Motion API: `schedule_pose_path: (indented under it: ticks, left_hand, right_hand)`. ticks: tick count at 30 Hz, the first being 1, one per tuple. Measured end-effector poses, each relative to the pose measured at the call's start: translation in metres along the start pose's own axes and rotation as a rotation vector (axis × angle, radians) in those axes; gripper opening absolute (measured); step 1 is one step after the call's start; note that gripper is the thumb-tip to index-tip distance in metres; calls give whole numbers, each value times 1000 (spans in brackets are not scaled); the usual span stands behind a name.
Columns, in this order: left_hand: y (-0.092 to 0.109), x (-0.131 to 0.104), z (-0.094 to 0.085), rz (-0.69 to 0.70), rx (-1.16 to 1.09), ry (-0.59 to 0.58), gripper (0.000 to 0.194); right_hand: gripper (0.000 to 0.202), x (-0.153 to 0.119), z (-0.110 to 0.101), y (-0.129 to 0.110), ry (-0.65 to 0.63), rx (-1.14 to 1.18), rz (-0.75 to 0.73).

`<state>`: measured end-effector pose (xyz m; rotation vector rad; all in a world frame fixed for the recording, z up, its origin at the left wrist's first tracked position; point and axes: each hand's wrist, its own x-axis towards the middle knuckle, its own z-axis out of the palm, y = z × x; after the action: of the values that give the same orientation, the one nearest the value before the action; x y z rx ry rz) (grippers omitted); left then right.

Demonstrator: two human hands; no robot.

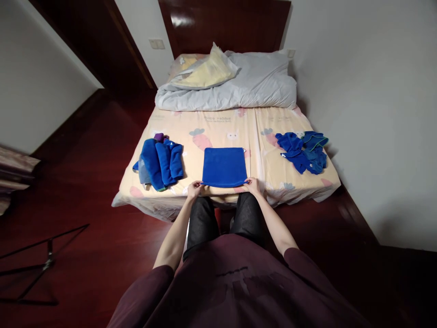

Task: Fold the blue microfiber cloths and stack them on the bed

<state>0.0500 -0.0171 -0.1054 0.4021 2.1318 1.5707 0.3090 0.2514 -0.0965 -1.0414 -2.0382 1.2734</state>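
Observation:
A blue towel (224, 165) lies spread as a flat rectangle near the front edge of the bed, with a small white tag at its far right corner. My left hand (194, 188) pinches its near left corner. At the near right corner, my right hand (252, 185) pinches the same towel. The near edge between the hands is slightly raised and looks folded over. To the left sits a group of rolled blue towels (160, 161) with a purple piece behind them. On the right is a crumpled pile of blue towels (303, 152), some with green edging.
The bed (218, 125) has a sheet printed with carrots and rabbits. A grey quilt (262, 82) and a yellow pillow (211, 70) lie by the dark headboard (225, 25). Black stand legs (48, 264) rest on the red floor at left. A white wall borders the right side.

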Motion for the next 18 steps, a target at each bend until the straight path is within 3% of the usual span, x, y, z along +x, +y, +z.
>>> schedule_pose_path:
  ticks: [3,6,11,18]
  left_hand:
    - [-2,4,3,120,63,67,26]
    - [-4,8,7,193,18,47,23]
    - [-7,15,14,145,-57,-65,25]
    - [-7,21,16,75,5,-46,28]
  right_hand:
    - [11,2,1,-2,50,-33,-86]
    - [12,5,5,0,32,58,-105]
    - [11,10,14,6,-65,234,-23]
    - [30,18,20,15,-4,208,72]
